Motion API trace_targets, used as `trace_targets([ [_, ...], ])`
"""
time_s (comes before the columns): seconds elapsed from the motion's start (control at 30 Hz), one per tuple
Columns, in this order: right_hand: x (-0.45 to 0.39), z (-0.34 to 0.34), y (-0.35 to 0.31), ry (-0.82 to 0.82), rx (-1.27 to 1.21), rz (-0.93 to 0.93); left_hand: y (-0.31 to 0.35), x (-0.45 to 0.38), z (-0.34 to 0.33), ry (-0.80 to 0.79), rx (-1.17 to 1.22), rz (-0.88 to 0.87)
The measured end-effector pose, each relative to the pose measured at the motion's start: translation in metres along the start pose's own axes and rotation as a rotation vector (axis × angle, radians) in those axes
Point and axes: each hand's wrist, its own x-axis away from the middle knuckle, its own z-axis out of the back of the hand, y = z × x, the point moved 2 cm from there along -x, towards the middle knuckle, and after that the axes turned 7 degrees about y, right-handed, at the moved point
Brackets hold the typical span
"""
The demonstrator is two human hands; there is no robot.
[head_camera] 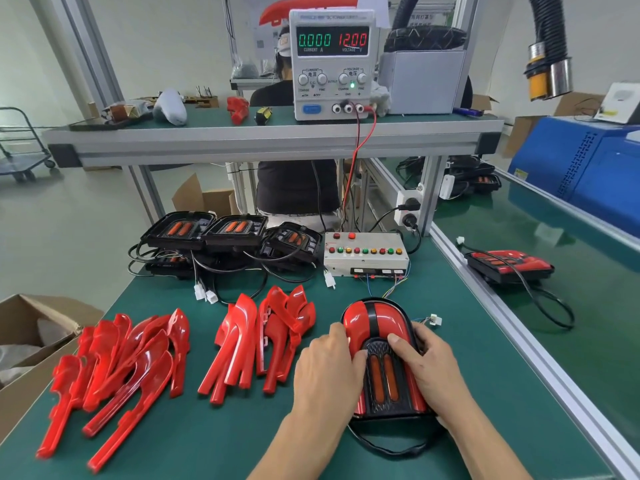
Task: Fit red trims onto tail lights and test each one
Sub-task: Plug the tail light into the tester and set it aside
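Gleaming red trims (375,322) hugging black tail light (384,379), seemingly seated.

The trims (114,362) were glossy red plastic, smooth enough to catch the ceiling light. The tail light (384,358) had the same shiny red over a black plastic housing with a fine textured grille. The mat (214,441) was matt green, probably rubber. The frame (270,140) was brushed aluminium, dull silver. The tester box (365,261) looked like painted sheet metal with shiny plastic buttons. The supply (332,64) had a smooth pale casing. The carton (31,344) was plain brown cardboard, rough at its edges. The hose (550,19) was ribbed black plastic.
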Motion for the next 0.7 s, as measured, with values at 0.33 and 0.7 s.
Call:
trace_targets([
  [0.33,0.000,-0.001,-0.001,0.007,-0.017,0.002,-0.002,0.006,-0.008,-0.003,-0.114,-0.085],
  [0.7,0.000,-0.002,-0.002,-0.020,-0.020,-0.006,-0.007,0.006,-0.010,0.035,-0.146,-0.047],
])
